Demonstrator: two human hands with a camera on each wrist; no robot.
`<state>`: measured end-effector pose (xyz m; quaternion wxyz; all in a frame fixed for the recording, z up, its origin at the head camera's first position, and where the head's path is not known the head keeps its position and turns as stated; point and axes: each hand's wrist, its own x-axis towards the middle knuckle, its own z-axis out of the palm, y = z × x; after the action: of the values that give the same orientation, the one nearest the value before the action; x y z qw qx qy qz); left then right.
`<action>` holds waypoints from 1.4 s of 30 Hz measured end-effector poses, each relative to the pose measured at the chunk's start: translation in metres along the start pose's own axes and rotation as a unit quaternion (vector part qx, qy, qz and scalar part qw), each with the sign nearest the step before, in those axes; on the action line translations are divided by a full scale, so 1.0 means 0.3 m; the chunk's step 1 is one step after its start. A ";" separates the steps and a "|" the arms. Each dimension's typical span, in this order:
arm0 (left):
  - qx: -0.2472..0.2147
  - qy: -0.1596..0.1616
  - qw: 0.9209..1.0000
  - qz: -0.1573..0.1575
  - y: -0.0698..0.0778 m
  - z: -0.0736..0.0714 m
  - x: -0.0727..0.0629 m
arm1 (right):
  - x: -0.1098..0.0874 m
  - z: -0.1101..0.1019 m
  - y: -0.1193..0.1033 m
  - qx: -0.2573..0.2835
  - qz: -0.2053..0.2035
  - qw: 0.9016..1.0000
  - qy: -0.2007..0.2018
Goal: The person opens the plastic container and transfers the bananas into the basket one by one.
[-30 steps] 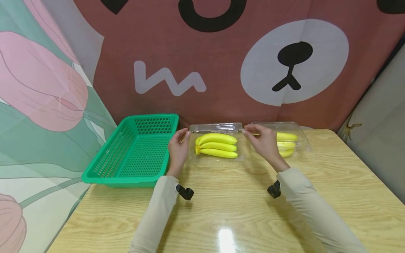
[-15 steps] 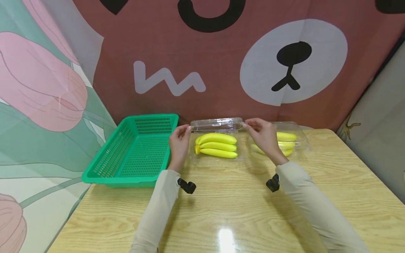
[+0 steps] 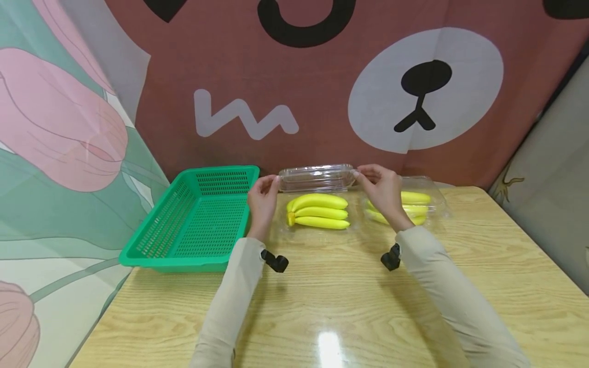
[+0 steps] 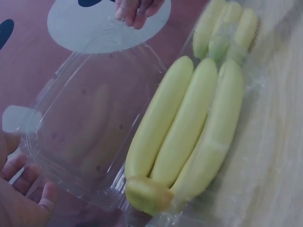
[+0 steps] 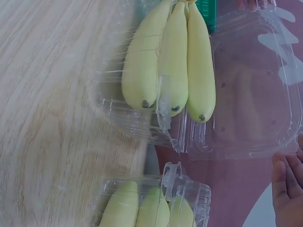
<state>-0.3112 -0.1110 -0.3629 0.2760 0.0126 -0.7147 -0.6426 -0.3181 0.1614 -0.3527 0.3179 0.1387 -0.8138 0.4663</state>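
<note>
A clear plastic clamshell container (image 3: 317, 234) lies on the table with a bunch of yellow bananas (image 3: 319, 212) in its base. Its see-through lid (image 3: 317, 178) is raised at the back, tilted up from the hinge. My left hand (image 3: 263, 204) pinches the lid's left edge between thumb and fingers. At the opposite edge, my right hand (image 3: 384, 194) pinches the lid in the same way. In the left wrist view the lid (image 4: 90, 127) stands beside the bananas (image 4: 182, 132), the left hand (image 4: 21, 194) at its near corner.
A green slotted basket (image 3: 202, 264) stands to the left, close to my left forearm. On the right, partly behind my right hand, a second clear clamshell (image 3: 444, 207) covers more bananas (image 3: 416, 198). A printed cloth (image 3: 322, 102) hangs behind the table (image 3: 359, 306).
Both hands have risen and moved slightly back, lifting the lid's front edge upward. The bananas and container base have shifted slightly right. The basket and second clamshell stay in place.
</note>
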 end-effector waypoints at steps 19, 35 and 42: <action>-0.060 0.018 0.997 -0.048 0.021 0.036 0.063 | 0.022 0.002 -0.010 -0.001 0.057 0.998 -0.023; -0.055 0.021 0.995 -0.080 0.029 0.048 0.105 | 0.076 0.011 -0.014 0.016 0.114 0.993 -0.034; -0.056 0.028 0.995 -0.075 0.031 0.066 0.107 | 0.083 0.014 -0.004 0.028 0.129 0.991 -0.027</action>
<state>-0.3433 -0.1034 -0.3427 0.2473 0.0682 -0.6667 -0.6998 -0.3380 0.1591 -0.3373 0.2290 0.0540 -0.8199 0.5219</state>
